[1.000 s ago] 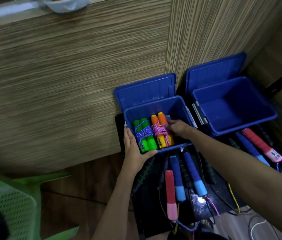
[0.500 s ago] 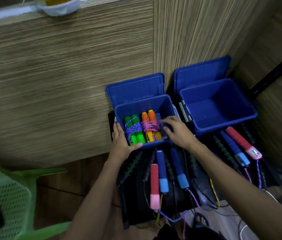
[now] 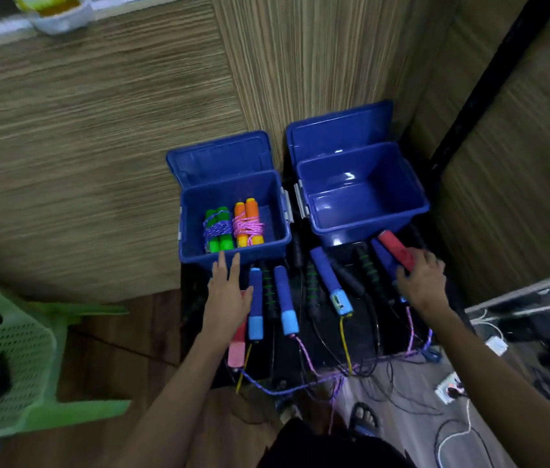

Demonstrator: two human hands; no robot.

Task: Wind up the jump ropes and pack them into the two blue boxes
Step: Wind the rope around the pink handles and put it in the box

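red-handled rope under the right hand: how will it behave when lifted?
The red handle looks rigid and foam-covered, so the right hand should get a non-slip grip. Its cord cannot be told apart in the loose tangle of cords in front, so it will probably trail limp and may snag neighbours. Being cylindrical, the handle may roll if set down.
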